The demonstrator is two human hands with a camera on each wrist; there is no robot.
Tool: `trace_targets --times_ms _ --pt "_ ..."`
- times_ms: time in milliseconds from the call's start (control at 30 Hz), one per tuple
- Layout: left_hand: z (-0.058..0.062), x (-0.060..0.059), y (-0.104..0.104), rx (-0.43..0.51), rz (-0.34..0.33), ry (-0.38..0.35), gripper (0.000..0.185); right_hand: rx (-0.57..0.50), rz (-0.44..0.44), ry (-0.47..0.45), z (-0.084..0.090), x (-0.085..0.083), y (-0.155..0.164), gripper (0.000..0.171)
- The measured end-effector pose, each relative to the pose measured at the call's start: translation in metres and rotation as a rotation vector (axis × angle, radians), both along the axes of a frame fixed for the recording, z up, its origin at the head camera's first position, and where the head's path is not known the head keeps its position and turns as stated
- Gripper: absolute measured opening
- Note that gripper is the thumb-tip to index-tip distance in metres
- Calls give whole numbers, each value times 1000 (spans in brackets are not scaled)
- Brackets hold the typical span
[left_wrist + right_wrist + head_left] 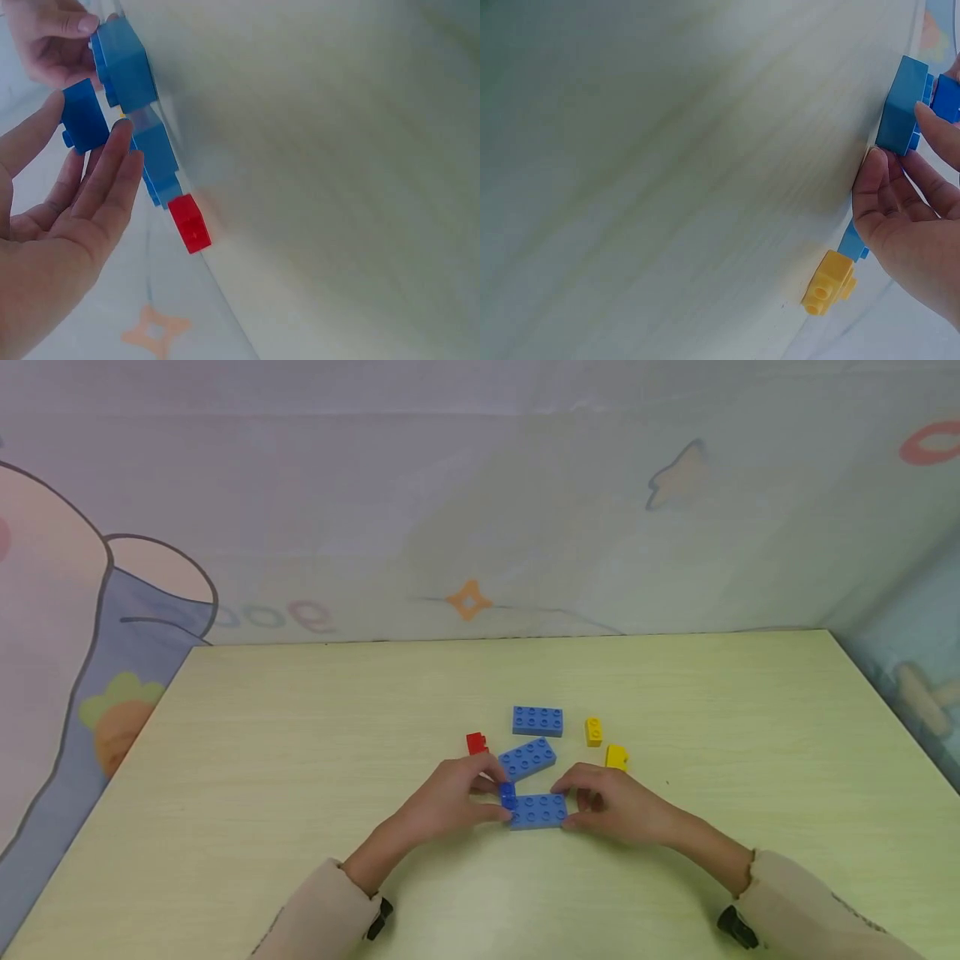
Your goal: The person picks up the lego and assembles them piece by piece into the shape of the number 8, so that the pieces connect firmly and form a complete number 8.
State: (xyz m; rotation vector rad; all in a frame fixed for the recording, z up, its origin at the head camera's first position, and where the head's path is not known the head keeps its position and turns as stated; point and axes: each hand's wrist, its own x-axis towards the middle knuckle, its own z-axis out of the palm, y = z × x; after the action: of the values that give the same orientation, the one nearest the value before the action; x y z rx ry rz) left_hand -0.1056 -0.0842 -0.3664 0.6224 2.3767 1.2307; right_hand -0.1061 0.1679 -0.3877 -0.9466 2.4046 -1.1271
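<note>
Light blue plate (538,811) flat on tabletop (300,777), near front centre. Right hand (611,803) pinching its right end. Left hand (450,797) pinching small dark blue brick (507,795) at plate's left end. Behind: two more blue plates (527,757) (537,720), red brick (476,743), two yellow bricks (593,731) (617,757).

Pale yellow-green wood-grain table (300,793), back edge against the wall. On it, clustered centre: light-blue 2x4 brick (537,720) farthest back; second light-blue 2x4 brick (527,757) just nearer, skewed; third light-blue 2x4 brick (537,811) nearest. Small red brick (476,743) left of the skewed one. Two small yellow bricks on the right: one (593,731) beside the far blue brick, the other (617,757) slightly nearer and further right.
</note>
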Motion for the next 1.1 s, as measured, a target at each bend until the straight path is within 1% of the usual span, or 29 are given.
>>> trace_targets --times_ms 233,433,867,1000,1100 --pt "0 3 6 -43 -20 51 31 1 -1 10 -1 0 0 27" --pt "2 5 5 -62 -31 70 33 0 3 22 1 0 -1 27" --pt "1 4 5 -50 -68 96 29 5 2 36 -1 -1 -2 27" --pt "0 4 5 -38 -60 97 28 20 -9 25 0 -1 -3 27" --pt "-1 5 5 -27 -41 91 28 20 -10 23 0 -1 -3 27"
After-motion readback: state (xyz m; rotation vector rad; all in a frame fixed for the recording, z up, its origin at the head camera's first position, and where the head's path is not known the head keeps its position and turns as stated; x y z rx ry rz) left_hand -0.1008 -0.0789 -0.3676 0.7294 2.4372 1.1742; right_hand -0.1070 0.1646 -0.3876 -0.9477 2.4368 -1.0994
